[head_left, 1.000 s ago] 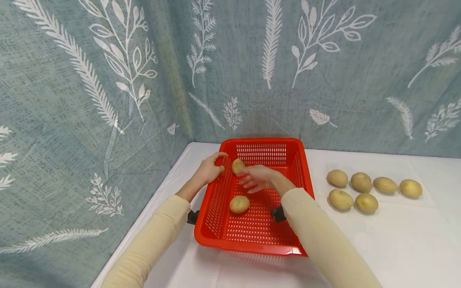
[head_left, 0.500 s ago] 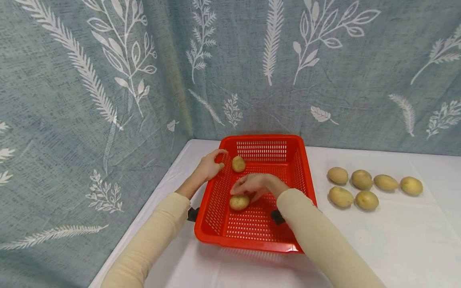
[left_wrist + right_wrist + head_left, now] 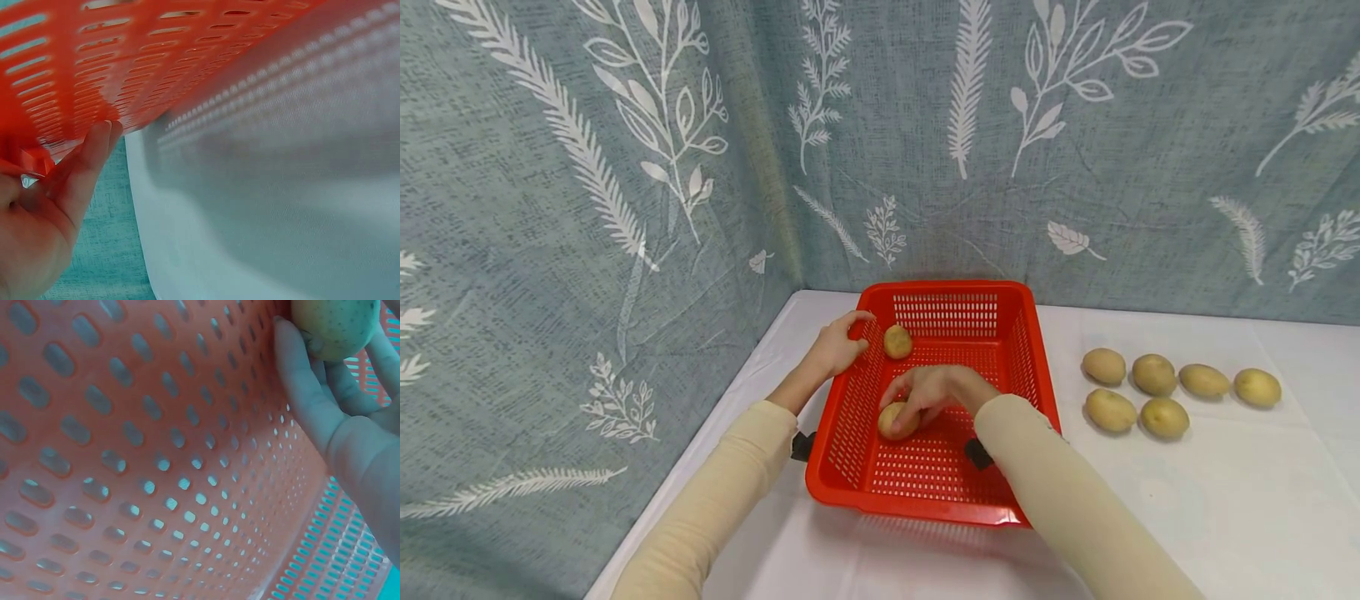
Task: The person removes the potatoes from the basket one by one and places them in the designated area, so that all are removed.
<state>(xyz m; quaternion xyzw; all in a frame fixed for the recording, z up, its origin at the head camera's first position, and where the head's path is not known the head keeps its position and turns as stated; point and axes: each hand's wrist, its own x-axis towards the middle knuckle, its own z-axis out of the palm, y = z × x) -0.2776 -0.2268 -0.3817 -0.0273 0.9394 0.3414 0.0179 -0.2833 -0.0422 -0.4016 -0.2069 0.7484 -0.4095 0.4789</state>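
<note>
A red perforated plastic basket (image 3: 925,510) stands on the white-covered table, tilted slightly in the head view. My left hand (image 3: 837,346) grips its left rim; in the left wrist view the fingers of that hand (image 3: 56,219) lie along the outside of the slotted wall. Inside the basket my right hand (image 3: 931,388) holds a potato (image 3: 891,423) near the left wall, thumb and fingers around it. The right wrist view has this potato (image 3: 337,328) between the fingers, beside the perforated wall. A second potato (image 3: 897,342) lies farther back, near the left wall.
To the right of the basket, several potatoes lie in two rows on the white tablecloth, among them a front one (image 3: 1110,411). A grey-green curtain (image 3: 925,225) with white leaf prints hangs behind and along the left side.
My right hand has moved from beside the back potato toward the front one and now grips it. My left hand has stayed on the basket's left rim.
</note>
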